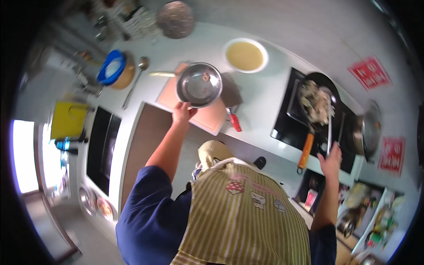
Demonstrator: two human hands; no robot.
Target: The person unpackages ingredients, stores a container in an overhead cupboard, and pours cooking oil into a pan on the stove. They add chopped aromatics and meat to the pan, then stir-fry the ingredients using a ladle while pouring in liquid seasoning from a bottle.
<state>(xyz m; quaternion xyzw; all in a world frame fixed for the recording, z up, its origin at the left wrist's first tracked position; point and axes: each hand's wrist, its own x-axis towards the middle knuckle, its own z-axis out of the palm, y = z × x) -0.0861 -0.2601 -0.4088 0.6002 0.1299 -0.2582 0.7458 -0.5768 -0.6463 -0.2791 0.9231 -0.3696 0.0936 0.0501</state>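
Note:
My left hand (pixel 182 112) grips the rim of a shiny metal bowl (pixel 198 90), which holds a few small bits of food. The bowl is above a pinkish cutting board (pixel 172 93). My right hand (pixel 331 160) is closed round the handle of a long-handled metal utensil (pixel 329 132). Its head lies among pale pieces of food (pixel 314 102) in a black frying pan (pixel 329 81), so its exact shape is partly hidden. The pan's orange handle (pixel 306 148) points toward me, and neither hand touches it. The pan sits on a black cooktop (pixel 282 121).
A white bowl of yellowish liquid (pixel 244 55) stands at the back of the counter. Beside the board lie a red-handled tool (pixel 234 121) and a pale handle (pixel 161 74). Farther left are a ladle (pixel 143 64) and a blue-rimmed container (pixel 112 66). A metal pot (pixel 367 130) stands right.

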